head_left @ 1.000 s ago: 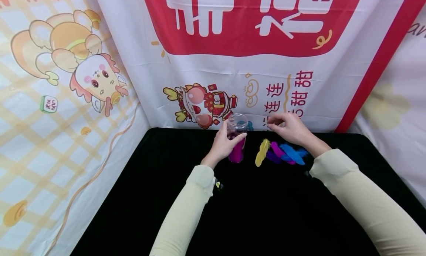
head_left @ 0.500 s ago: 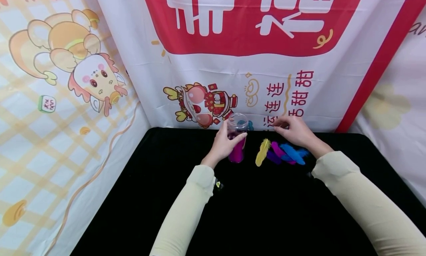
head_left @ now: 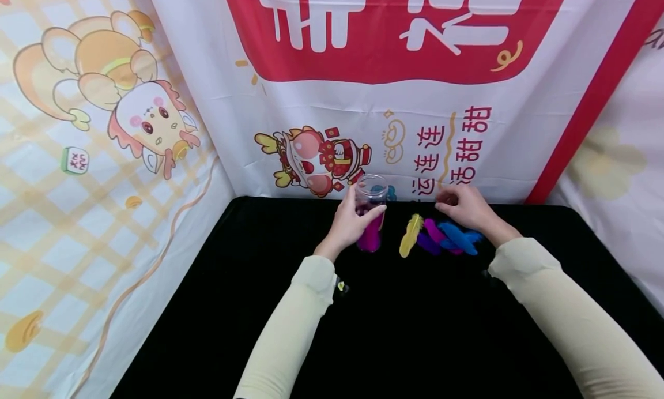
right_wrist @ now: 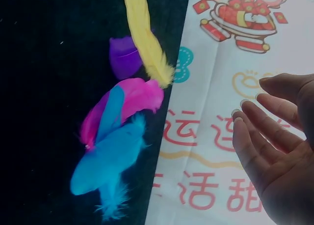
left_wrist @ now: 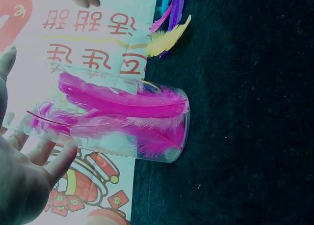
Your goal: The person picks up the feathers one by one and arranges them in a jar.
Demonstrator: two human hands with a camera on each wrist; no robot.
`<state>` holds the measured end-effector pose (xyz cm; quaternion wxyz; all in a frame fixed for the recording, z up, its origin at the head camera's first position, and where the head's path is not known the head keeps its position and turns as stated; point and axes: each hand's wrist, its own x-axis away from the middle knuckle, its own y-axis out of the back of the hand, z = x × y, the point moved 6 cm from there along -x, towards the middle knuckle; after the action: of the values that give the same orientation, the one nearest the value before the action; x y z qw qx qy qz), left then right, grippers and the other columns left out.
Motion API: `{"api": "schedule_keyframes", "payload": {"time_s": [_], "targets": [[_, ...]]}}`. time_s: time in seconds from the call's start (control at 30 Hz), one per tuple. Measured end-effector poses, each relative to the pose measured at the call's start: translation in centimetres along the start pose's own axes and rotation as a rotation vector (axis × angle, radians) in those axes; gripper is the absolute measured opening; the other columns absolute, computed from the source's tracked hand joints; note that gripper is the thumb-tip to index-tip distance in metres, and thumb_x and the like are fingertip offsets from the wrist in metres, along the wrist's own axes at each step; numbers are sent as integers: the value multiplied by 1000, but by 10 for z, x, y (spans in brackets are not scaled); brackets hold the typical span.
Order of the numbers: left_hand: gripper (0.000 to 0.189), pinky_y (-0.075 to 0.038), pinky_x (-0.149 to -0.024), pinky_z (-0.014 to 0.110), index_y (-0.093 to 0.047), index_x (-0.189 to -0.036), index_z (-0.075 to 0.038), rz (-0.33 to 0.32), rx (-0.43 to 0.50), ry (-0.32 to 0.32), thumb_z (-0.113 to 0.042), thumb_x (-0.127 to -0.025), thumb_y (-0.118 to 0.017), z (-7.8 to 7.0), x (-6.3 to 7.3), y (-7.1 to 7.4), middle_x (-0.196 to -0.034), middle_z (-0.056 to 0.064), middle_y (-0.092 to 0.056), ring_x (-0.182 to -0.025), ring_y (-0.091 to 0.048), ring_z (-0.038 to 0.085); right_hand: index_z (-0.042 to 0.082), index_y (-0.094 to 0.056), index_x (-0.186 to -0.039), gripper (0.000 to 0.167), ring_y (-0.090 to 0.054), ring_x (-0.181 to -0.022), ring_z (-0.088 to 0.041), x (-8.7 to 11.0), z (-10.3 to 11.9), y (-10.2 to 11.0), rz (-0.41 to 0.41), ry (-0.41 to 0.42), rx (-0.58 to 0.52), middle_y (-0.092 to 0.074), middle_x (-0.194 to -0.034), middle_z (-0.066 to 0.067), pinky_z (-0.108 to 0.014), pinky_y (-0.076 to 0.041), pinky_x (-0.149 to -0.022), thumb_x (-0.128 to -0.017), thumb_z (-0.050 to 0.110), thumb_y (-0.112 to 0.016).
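My left hand [head_left: 346,225] holds a clear cylindrical jar [head_left: 372,192] upright near the table's back edge, fingers and thumb around its side. Inside, bright magenta feathers [left_wrist: 122,104] show through the wall in the left wrist view. To the right lies a loose pile: a yellow feather [head_left: 411,236] nearest the jar, then purple [right_wrist: 122,58], magenta [right_wrist: 140,93] and blue feathers [right_wrist: 108,161]. Above and behind the blue ones hovers my right hand [head_left: 467,207]. Its fingers are loosely bent and nothing sits between them in the right wrist view.
A black cloth covers the table [head_left: 404,324]. Right behind its back edge hangs a white and red printed banner [head_left: 311,105], close to the jar and the right hand. A yellow-checked printed sheet [head_left: 171,220] hangs along the left side.
My right hand has drifted right and slightly down, from beside the jar to over the blue feathers. The left hand and jar stay in place.
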<state>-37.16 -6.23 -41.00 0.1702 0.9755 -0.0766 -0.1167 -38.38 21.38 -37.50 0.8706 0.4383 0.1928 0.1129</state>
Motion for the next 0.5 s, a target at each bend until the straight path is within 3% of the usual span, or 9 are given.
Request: {"api": "schedule_keyframes", "payload": {"time_s": [0.5], "targets": [[76,-52,-100,39,-35,-152,-25,-9,-7,-23,-49,-92,-75,-2,1,0,-144,8,-52,-126,-60,19,-6,-70,-111,25,-69,-93,-33,6,-36,-16,89,-91,53,-73,-100,-18,-53,-53,-85,-95,14,-71]]}}
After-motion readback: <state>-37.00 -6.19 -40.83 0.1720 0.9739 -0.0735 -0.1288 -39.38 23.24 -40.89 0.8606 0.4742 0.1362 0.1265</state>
